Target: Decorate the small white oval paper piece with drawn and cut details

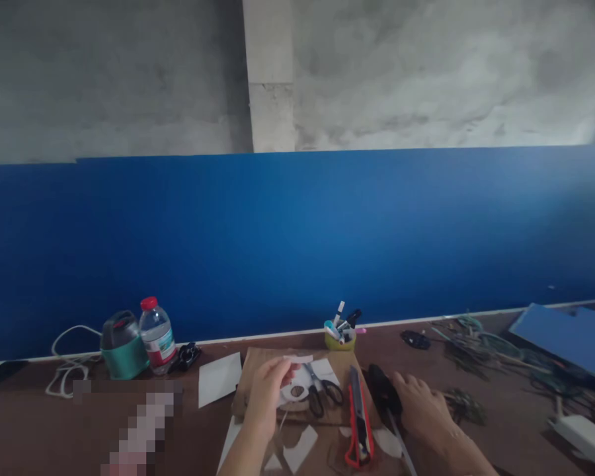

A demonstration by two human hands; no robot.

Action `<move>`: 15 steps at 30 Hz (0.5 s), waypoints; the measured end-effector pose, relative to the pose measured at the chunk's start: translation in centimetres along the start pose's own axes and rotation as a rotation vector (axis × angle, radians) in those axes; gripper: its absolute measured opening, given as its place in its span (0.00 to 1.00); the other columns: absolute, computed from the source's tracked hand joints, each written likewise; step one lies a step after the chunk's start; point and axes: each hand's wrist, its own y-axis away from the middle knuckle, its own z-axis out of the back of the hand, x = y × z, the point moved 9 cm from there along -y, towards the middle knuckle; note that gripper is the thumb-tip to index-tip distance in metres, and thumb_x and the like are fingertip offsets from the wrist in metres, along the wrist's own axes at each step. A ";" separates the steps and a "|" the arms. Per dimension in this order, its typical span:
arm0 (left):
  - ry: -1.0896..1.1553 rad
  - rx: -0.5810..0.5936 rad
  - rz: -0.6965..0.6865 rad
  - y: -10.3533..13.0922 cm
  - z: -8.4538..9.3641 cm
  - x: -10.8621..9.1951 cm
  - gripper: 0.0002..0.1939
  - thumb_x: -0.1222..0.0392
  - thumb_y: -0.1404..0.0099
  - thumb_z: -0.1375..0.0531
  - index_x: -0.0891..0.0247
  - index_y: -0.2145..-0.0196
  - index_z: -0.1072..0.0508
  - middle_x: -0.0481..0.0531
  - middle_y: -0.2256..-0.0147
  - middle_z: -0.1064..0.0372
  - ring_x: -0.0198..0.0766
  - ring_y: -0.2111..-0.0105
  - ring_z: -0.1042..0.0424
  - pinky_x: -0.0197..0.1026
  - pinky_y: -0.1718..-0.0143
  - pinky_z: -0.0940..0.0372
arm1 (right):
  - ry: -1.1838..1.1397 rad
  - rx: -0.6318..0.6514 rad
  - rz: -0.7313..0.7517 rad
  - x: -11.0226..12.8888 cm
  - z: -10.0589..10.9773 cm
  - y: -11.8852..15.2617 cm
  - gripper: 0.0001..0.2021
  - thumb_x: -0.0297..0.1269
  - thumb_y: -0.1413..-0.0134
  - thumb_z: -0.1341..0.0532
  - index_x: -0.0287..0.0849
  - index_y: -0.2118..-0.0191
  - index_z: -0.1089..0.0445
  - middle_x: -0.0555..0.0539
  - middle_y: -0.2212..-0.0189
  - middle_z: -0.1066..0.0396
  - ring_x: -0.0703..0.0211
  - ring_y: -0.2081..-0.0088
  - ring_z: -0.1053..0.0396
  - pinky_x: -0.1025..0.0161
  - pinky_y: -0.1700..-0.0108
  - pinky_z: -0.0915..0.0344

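My left hand (270,390) is closed in a pinch on a small strip of white paper (300,359), above a brown cardboard piece (258,363). Just right of it, dark-handled scissors (317,390) lie on white paper. My right hand (421,406) rests palm down on the table, its fingers beside a black-handled tool (383,389) with a long metal shaft; whether it grips anything is hidden. Between the hands lies a red utility knife (359,420). A cut white paper scrap (300,449) is near my left wrist.
A yellow pen cup (340,340) stands behind the cardboard. To the left are a white sheet (219,379), a red-capped bottle (157,336) and a teal container (123,357). Tangled cables (496,350) and a white power strip (588,436) lie on the right.
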 end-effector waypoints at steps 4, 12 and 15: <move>-0.024 -0.015 -0.021 -0.1 0.3 -0.3 0.17 0.50 0.52 0.37 0.68 0.73 0.22 0.58 0.72 0.24 0.40 0.69 0.30 0.39 0.65 0.36 | -0.005 -0.083 0.029 -0.4 -1.7 -0.4 0.27 0.17 0.57 0.51 0.40 0.49 0.37 0.36 0.53 0.32 0.43 0.50 0.36 0.51 0.56 0.43; -0.119 -0.043 -0.023 0.2 1.0 -1.5 0.21 0.47 0.52 0.36 0.67 0.68 0.21 0.58 0.68 0.24 0.43 0.65 0.30 0.40 0.63 0.38 | -0.541 -0.235 -0.021 -4.6 -0.4 -3.2 0.23 0.29 0.61 0.45 0.37 0.53 0.35 0.37 0.59 0.30 0.44 0.55 0.32 0.57 0.58 0.38; -0.183 -0.062 -0.060 0.2 1.0 -1.7 0.18 0.47 0.50 0.39 0.65 0.70 0.21 0.55 0.70 0.25 0.44 0.65 0.31 0.40 0.64 0.39 | -0.984 -0.395 0.016 -2.1 3.0 -3.0 0.13 0.39 0.58 0.43 0.40 0.63 0.33 0.43 0.68 0.28 0.49 0.64 0.30 0.61 0.63 0.36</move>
